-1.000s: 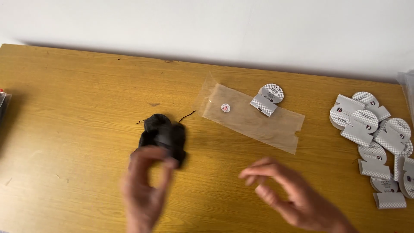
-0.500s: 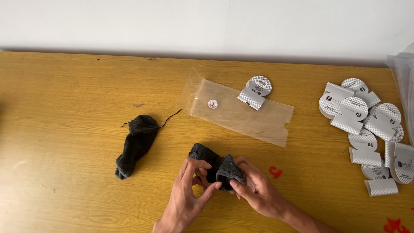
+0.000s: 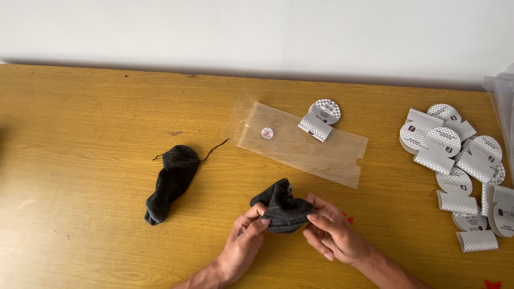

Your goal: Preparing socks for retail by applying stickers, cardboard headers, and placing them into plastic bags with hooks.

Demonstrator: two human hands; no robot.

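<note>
Here, both hands pinch a bunched dark grey sock (image 3: 282,210) just above the wooden tabletop (image 3: 80,107): the left hand (image 3: 243,243) grips its left edge, the right hand (image 3: 334,233) its right. A second dark sock (image 3: 170,182) lies flat to the left, well apart; a clear plastic sleeve (image 3: 305,144) lies beyond.

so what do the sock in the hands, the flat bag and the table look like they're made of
Sock: dark knitted fabric, matte, ribbed cuff, bunching softly. Flat bag: thin clear plastic film, glossy; the table shows through it. Table: wood or wood-look laminate, yellowish with grain lines; cannot tell which.
</note>
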